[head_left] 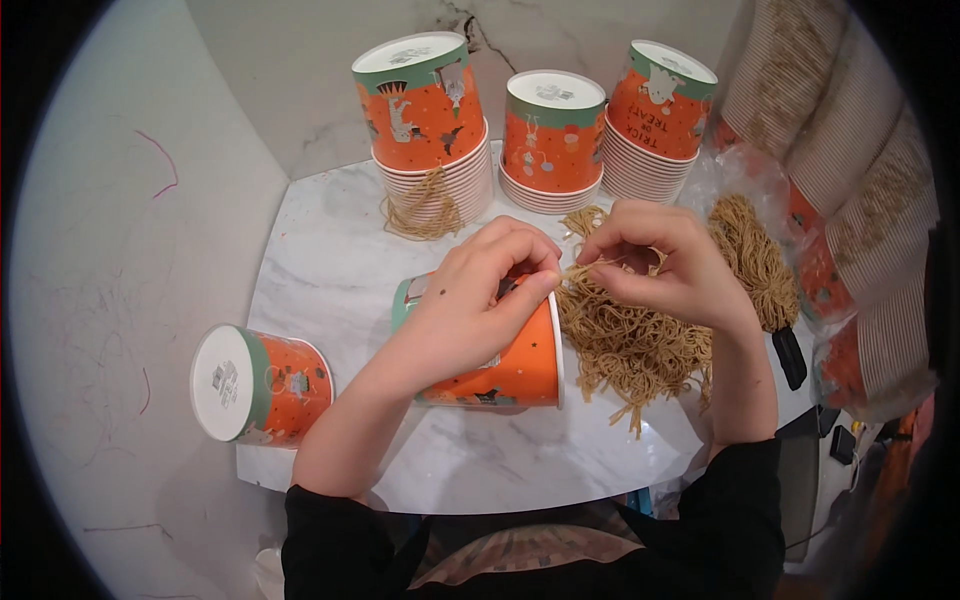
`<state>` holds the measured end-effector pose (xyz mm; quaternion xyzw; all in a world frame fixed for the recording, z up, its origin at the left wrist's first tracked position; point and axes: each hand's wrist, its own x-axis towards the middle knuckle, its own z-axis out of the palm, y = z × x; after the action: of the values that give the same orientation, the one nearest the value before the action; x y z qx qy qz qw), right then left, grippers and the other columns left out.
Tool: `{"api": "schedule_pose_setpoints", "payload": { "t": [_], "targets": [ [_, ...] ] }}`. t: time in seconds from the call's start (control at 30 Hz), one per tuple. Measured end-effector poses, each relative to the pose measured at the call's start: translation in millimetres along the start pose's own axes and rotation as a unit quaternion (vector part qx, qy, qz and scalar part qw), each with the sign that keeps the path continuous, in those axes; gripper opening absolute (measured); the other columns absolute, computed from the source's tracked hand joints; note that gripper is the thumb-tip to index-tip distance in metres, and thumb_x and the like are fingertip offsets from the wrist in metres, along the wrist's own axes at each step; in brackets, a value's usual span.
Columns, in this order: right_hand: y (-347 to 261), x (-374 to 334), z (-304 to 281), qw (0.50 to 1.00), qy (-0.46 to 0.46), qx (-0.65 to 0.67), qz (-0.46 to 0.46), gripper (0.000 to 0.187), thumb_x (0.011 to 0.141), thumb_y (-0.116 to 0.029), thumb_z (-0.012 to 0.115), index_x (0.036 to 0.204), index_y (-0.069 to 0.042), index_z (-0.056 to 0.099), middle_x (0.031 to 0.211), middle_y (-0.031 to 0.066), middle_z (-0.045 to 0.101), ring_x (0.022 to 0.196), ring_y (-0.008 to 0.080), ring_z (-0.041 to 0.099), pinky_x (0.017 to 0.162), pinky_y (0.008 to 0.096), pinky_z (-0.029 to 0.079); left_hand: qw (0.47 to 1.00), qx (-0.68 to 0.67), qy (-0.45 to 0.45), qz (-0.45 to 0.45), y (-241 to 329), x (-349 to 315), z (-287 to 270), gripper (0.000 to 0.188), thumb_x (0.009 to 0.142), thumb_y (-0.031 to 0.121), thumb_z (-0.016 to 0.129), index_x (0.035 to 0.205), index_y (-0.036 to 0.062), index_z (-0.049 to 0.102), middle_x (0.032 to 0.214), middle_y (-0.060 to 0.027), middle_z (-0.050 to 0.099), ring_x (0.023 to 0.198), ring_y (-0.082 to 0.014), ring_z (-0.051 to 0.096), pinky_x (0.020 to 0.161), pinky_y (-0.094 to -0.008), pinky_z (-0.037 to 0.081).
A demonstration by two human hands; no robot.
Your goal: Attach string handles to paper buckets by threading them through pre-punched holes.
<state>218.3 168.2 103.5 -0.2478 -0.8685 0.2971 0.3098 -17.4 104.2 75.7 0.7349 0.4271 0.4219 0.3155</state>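
The left hand (pixel 475 285) is clamped on a round paper cup (pixel 525 355), lying sideways on the marbled counter (pixel 470 470); the right hand (pixel 690 265) pinches thin string (pixel 572 275) beside it, near a curly tan heap (pixel 635 345).

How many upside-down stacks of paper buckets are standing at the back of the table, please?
3: the left stack, the middle stack and the right stack, side by side.

Left hand (pixel 465 290) curls, knuckles up; right hand (pixel 685 262) (fingers bent) pinches at the tips.
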Motion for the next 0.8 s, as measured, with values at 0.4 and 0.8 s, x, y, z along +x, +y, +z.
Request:
{"api": "schedule_pose_setpoints", "payload": {
  "t": [0.4, 0.8],
  "targets": [
    [-1.1, 1.9, -2.0, 1.0, 0.002, -0.015, -0.021, 0.01, 0.082, -0.003, 0.073, 0.087, 0.0, 0.065, 0.076, 0.0046, 0.06, 0.069, 0.0122, 0.061, 0.062, 0.0266, 0.048, 1.0, 0.016, 0.002, 0.021, 3.6, 1.5, 1.6, 0.011, 0.095, 0.01, 0.066, 0.098, -0.0007, 0.063, 0.104, -0.0092, 0.062, 0.087, -0.0185, 0.062, 0.079, -0.0303, 0.05],
    [-3.9, -0.5, 9.9, 0.976, 0.03, 0.214, 0.017, 0.031, 0.093, 0.001, 0.068, 0.122, 0.0, 0.058, 0.098, -0.0005, 0.063, 0.089, 0.0056, 0.062, 0.081, 0.022, 0.051, 0.999, -0.027, 0.025, -0.018, -1.0, -1.7, -1.6, 0.018, 0.092, 0.016, 0.072, 0.103, 0.0021, 0.068, 0.104, -0.007, 0.063, 0.089, -0.0155, 0.064, 0.078, -0.0286, 0.053]
  ]
}}
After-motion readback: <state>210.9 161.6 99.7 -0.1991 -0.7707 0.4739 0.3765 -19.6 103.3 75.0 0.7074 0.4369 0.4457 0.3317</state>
